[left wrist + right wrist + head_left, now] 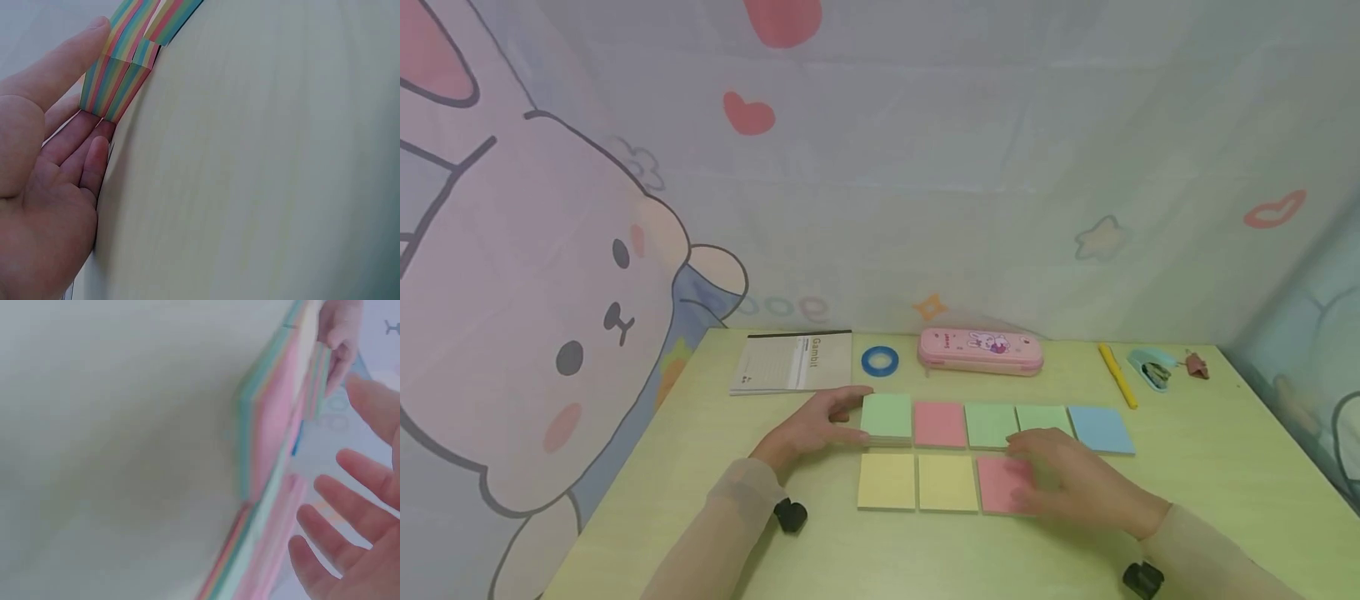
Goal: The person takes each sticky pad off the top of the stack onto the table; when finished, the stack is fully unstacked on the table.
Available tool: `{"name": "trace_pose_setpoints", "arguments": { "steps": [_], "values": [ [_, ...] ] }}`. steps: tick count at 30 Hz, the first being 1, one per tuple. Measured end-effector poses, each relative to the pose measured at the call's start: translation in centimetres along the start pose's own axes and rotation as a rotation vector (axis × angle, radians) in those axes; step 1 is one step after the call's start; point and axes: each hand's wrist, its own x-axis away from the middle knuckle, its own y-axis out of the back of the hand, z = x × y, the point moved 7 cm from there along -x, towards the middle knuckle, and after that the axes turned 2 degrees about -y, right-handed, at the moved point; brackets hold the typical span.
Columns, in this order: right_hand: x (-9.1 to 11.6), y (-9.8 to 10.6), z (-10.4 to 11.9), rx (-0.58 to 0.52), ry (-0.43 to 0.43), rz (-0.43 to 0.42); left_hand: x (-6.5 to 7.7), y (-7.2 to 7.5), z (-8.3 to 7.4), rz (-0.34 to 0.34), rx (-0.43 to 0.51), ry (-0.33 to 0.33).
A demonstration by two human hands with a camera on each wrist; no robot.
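Two rows of pads (pixel 991 425) on a table (pixel 820 550)
Behind them, left to right: notebook (pixel 775 362), tape (pixel 880 372), case (pixel 981 356), pen (pixel 1117 377). The back row reaches farther right.

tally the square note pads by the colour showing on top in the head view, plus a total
Green-topped pads: 3
Pink-topped pads: 2
Yellow-topped pads: 2
Blue-topped pad: 1
Total: 8 tops showing; anything stacked beneath is not counted
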Motion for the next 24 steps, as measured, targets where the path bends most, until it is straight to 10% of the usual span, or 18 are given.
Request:
{"name": "trace_pose_setpoints", "arguments": {
  "steps": [24],
  "values": [
    [-15.4, -6.0, 5.2, -0.013, 0.004, 0.171, 0.1, 0.0, -0.1, 0.0, -0.011, 0.003]
  ]
}}
